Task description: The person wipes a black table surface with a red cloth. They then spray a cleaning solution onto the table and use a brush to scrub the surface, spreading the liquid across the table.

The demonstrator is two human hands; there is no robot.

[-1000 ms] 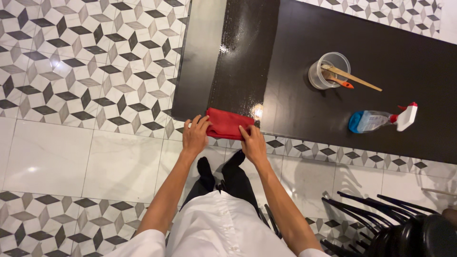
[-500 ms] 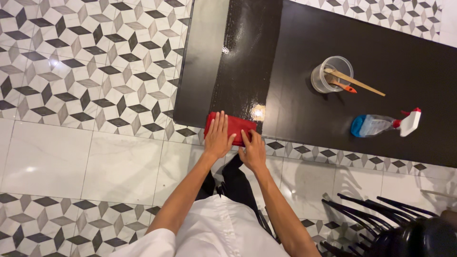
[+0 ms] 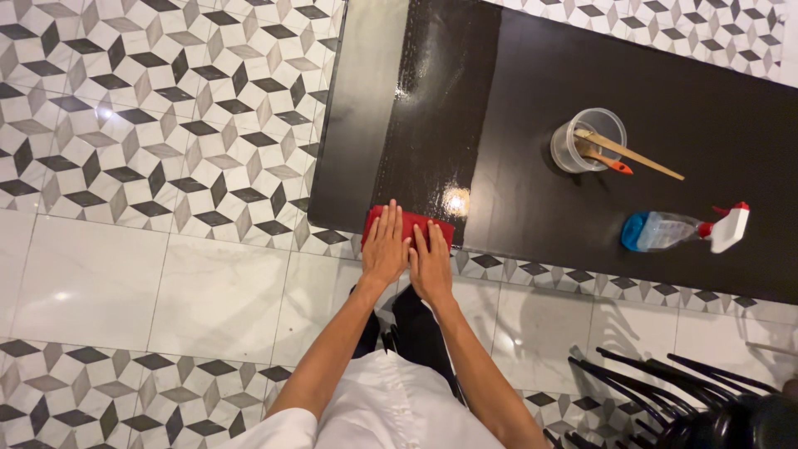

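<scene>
Red cloth (image 3: 407, 226), one, lies under left hand (image 3: 384, 248) and right hand (image 3: 431, 263), both pressed flat, unclenched.

I saw a bright, evenly lit scene from overhead lamps: a hot glare spot sat on the wet strip of the dark glossy rectangular surface (image 3: 532, 125), smaller glints on the patterned tile floor (image 3: 125, 125). Shadows were soft, focus sharp throughout.
</scene>
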